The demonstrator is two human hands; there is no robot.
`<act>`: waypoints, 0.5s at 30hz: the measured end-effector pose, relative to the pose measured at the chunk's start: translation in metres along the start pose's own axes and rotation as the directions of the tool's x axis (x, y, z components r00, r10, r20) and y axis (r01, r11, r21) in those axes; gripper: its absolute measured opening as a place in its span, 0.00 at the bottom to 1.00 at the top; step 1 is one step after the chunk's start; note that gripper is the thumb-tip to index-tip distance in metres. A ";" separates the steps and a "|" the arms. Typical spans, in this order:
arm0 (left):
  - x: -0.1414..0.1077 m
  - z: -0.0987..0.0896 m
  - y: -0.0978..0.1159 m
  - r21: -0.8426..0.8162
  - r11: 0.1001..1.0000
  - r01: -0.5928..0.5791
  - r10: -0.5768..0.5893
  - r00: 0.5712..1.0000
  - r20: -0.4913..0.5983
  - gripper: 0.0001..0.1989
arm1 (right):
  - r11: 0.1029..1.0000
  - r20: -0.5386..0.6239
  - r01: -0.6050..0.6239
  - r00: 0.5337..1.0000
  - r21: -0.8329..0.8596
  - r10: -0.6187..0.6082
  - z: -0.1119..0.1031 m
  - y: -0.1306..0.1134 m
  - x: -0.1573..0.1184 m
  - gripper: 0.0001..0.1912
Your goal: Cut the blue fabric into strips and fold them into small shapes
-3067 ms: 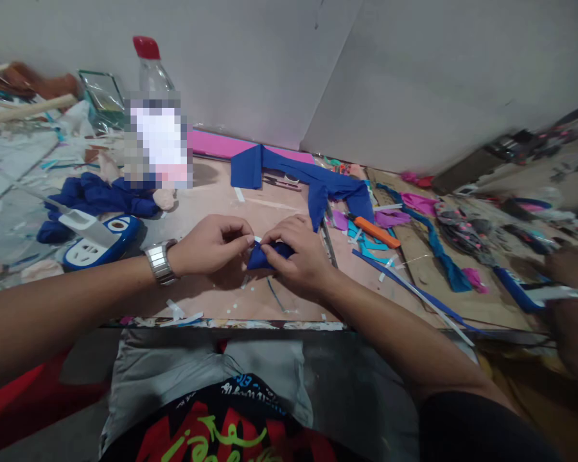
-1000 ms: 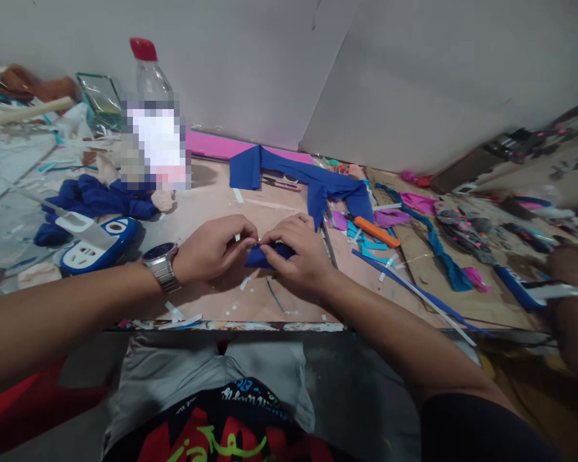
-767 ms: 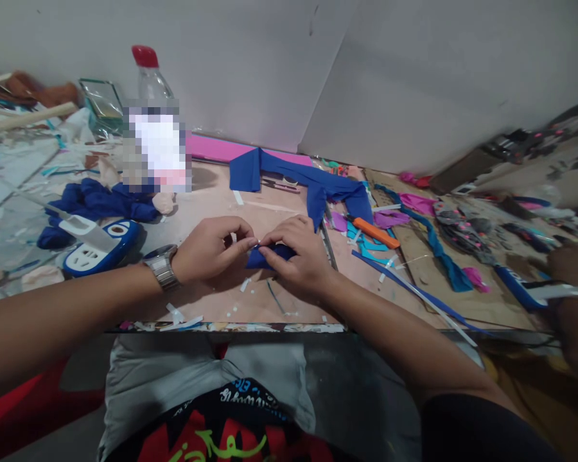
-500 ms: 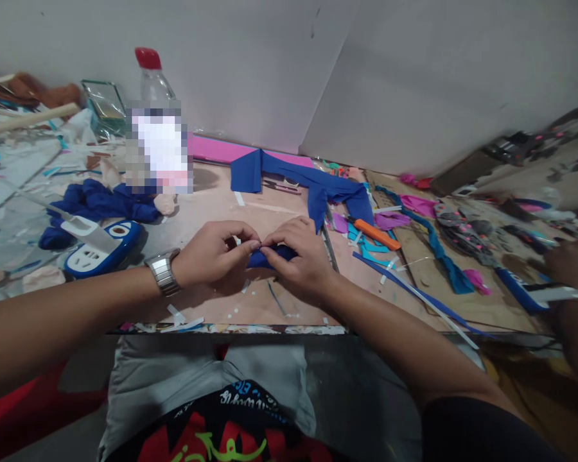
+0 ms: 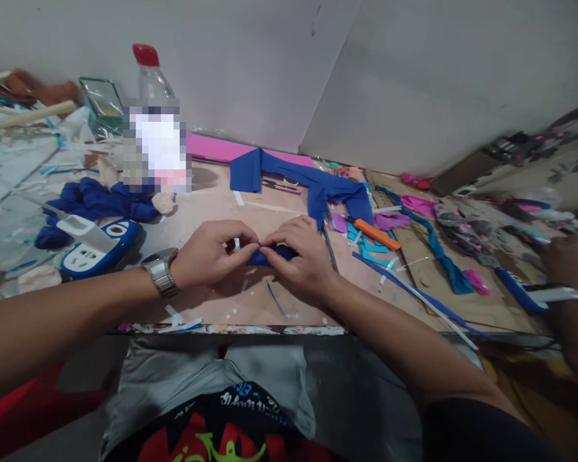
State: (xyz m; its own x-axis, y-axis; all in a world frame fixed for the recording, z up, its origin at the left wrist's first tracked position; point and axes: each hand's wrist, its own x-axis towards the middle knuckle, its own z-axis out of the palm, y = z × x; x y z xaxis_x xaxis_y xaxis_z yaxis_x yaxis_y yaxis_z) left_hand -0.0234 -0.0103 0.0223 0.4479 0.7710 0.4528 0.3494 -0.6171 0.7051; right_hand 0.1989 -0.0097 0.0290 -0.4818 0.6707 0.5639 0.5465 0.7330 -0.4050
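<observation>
Both my hands meet over the middle of the workbench (image 5: 207, 301). A small piece of blue fabric (image 5: 257, 259) is pinched between them. My left hand (image 5: 216, 250), with a metal watch (image 5: 160, 274) on the wrist, has thumb and forefinger pressed together at the fabric's left end. My right hand (image 5: 301, 260) is closed around the rest of it, so most of the piece is hidden under the fingers. Beyond them lie folded blue fabric strips (image 5: 289, 174), with a pair of small snips (image 5: 284, 186) beneath.
Left of me are a blue-and-white power strip (image 5: 94, 253), crumpled blue cloth (image 5: 96, 199) and a red-capped bottle (image 5: 157, 83). To the right lie an orange utility knife (image 5: 376, 235), scraps and a teal fabric strip (image 5: 438, 253). Another person's hand (image 5: 568, 260) is at the far right.
My hands keep almost the same pinch on the blue fabric, with only a slight finger shift. The view has moved a little.
</observation>
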 end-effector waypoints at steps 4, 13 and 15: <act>0.000 -0.001 -0.002 0.008 1.000 -0.020 0.020 1.000 0.005 0.10 | 1.000 -0.019 -0.002 1.000 0.005 0.002 0.000 0.000 0.000 0.04; -0.001 -0.001 -0.002 -0.062 0.998 -0.025 0.024 1.000 -0.019 0.10 | 1.000 -0.045 0.008 0.999 0.017 -0.007 -0.002 0.000 0.000 0.04; -0.001 -0.001 -0.002 -0.090 0.996 -0.005 0.004 1.000 -0.016 0.10 | 1.000 -0.050 0.009 0.999 0.023 -0.008 -0.001 0.000 0.000 0.04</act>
State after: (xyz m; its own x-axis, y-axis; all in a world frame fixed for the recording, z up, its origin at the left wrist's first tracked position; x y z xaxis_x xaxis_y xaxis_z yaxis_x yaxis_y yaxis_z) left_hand -0.0249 -0.0099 0.0211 0.4362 0.7711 0.4638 0.2718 -0.6043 0.7490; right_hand 0.1998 -0.0099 0.0301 -0.4514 0.6584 0.6022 0.5262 0.7415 -0.4162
